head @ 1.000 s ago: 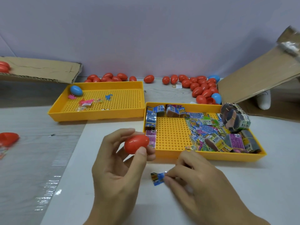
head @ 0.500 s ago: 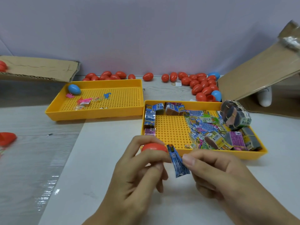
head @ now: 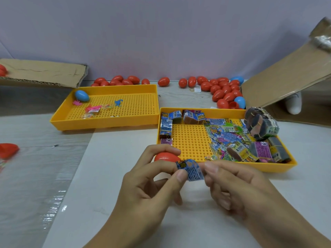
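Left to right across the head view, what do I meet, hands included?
A red egg shell → blue egg in the far yellow tray → left hand holding a red egg → blue printed leaflet → right hand.

Both hands are held close together in the lower middle of the view, with the bare forearms entering from the bottom edge and converging. The left hand (head: 146, 192) is seen from its back. Its fingers are curled round a red plastic egg (head: 165, 157), the forefinger arched over the top, and its thumb is pressed against the left edge of a small blue printed paper slip (head: 192, 171). The right hand (head: 240, 190) is turned back upward. The slip's right edge is pinched by its thumb and forefinger, and its other fingers are curled under the palm.
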A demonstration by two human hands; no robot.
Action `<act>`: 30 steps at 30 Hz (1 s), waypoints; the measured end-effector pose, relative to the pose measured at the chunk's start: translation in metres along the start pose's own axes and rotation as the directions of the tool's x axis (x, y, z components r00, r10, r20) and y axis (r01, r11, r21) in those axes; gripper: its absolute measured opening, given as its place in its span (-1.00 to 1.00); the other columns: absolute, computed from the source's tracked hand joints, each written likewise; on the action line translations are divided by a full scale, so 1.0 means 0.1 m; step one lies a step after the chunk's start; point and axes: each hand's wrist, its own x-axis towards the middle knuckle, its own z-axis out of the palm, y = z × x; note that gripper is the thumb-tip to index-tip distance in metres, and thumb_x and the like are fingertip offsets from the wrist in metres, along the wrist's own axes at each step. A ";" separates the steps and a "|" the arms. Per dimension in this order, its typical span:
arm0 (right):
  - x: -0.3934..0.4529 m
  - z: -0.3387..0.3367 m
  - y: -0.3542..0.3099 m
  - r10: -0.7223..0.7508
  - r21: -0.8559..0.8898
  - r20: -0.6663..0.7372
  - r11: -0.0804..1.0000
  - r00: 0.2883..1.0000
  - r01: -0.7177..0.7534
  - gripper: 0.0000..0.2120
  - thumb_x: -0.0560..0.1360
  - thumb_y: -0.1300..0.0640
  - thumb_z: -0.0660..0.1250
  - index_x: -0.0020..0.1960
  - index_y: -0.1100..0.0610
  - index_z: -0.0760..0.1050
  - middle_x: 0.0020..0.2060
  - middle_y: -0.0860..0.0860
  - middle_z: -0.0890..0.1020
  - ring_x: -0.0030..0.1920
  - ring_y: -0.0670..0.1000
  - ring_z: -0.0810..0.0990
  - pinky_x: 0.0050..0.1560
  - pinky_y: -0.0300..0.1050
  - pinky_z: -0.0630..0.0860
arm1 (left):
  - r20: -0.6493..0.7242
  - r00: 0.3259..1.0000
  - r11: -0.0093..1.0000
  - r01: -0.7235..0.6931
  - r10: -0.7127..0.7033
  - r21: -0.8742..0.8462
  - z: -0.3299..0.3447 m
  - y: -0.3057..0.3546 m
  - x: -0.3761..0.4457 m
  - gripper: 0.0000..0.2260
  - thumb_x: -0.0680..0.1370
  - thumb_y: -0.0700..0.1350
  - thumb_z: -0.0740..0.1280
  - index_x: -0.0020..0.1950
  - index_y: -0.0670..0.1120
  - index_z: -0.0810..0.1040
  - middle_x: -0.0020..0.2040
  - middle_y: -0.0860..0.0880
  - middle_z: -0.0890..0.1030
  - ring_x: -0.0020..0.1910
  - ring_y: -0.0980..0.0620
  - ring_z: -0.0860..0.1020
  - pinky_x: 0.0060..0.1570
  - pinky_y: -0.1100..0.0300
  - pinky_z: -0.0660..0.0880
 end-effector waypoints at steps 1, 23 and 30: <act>-0.01 0.01 -0.01 -0.052 -0.008 0.020 0.999 0.998 0.052 -0.59 0.22 -0.17 0.48 -0.15 0.15 0.68 -0.49 0.03 0.36 -0.54 -0.11 0.29 -0.56 -0.38 0.22 | 0.008 1.000 1.000 0.009 -0.009 -0.009 0.00 0.00 0.00 -0.78 0.44 -0.07 0.41 -0.24 -0.23 0.66 0.04 -0.19 0.56 -0.15 0.01 0.62 -0.33 0.18 0.56; -0.08 0.05 -0.02 -0.425 -0.316 -0.062 0.867 0.903 0.386 -0.75 0.34 0.23 0.56 -0.20 -0.15 0.72 -0.31 0.00 0.71 -0.45 -0.11 0.60 -0.48 -0.20 0.52 | 0.181 0.983 0.997 -0.039 0.026 0.070 -0.04 0.07 -0.07 -0.89 0.46 -0.05 0.40 -0.26 0.01 0.63 0.12 0.06 0.55 -0.01 -0.06 0.61 -0.20 0.23 0.52; -0.07 0.02 -0.01 -0.494 -0.380 -0.123 0.825 0.861 0.419 -0.60 0.37 0.39 0.42 -0.16 -0.14 0.72 -0.26 -0.02 0.71 -0.38 -0.04 0.61 -0.51 -0.20 0.53 | 0.095 0.993 0.997 -0.067 0.070 -0.035 -0.01 0.00 -0.05 -0.75 0.58 -0.14 0.26 0.16 -0.01 0.68 0.13 -0.05 0.52 -0.20 -0.12 0.61 -0.26 0.11 0.60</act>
